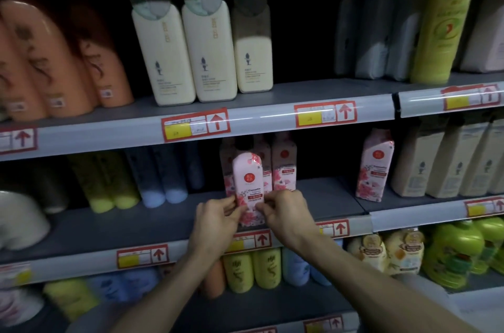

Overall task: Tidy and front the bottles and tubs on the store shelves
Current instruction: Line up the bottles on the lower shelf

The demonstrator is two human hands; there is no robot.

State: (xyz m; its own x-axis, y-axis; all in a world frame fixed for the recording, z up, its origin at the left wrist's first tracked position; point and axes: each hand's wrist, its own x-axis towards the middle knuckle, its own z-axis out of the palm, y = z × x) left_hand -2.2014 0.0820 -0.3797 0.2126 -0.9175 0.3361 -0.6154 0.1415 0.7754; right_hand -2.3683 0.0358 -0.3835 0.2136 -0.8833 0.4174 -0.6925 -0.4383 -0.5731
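Left hand (pixel 218 219) and right hand (pixel 283 212) both pinched the lower sides of a pink bottle (pixel 248 185), thumbs and fingertips curled against its floral wrap from either side. It stood upright at the front edge of the middle shelf (pixel 136 226), just above a red-bordered price tag (pixel 249 241) with a yellow patch and a red up-arrow (its print was too blurred to read). On the bottle's label a round red emblem sat above the word "Camellia"; the smaller lines and the red strip beneath could not be made out.

Just behind it stood two matching floral bottles (pixel 283 166), partly in shadow. Well to the right, a fourth floral bottle (pixel 375 169) leaned slightly, also marked "Camellia", with a row of beige bottles (pixel 441 163) beside it. To the left, yellow-green bottles (pixel 109 182) and blue bottles (pixel 163 177) sat deeper on the same shelf.

On the shelf above stood three cream pump bottles (pixel 185 54), orange bottles (pixel 54 59) to their left, and a tall yellow-green bottle (pixel 439 18) far right; their lettering was unreadable.
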